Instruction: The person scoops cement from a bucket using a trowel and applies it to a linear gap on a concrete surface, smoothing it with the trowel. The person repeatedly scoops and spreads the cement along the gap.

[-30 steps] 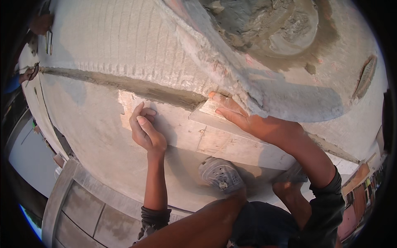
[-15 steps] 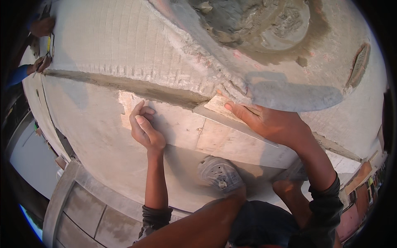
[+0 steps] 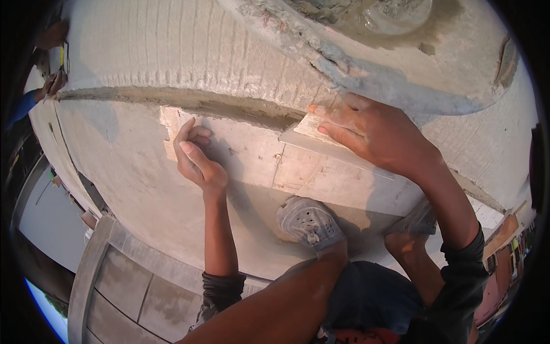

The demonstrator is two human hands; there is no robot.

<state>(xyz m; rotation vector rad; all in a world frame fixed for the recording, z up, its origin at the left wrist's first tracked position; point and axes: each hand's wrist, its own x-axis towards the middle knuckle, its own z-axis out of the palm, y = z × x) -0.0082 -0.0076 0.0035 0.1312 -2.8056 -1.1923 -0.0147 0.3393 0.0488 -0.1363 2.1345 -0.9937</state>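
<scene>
My right hand (image 3: 381, 135) is closed around the pale grip of a flat trowel (image 3: 338, 153). Its thin, straight-edged plate lies along a pale board (image 3: 252, 146), just below a long groove (image 3: 240, 109) lined with damp grey mortar. My fingers cover most of the grip. To the left, my left hand (image 3: 197, 155) is over the board's left end, its fingers loosely curled, the thumb apart and nothing held. Whether it touches the board I cannot tell.
Beyond my right hand, wet mortar (image 3: 338, 20) sits within a dusty, rough-edged rim (image 3: 321, 54). At the far left are another person's hands (image 3: 52, 83) near a yellow-marked tool (image 3: 62, 56). My grey perforated clog (image 3: 309, 221) stands below the board.
The trowel has slid a little to the right along the board, and my right fingers now reach further over its grip. The mortar and its rim sit higher in view. My left hand barely moved.
</scene>
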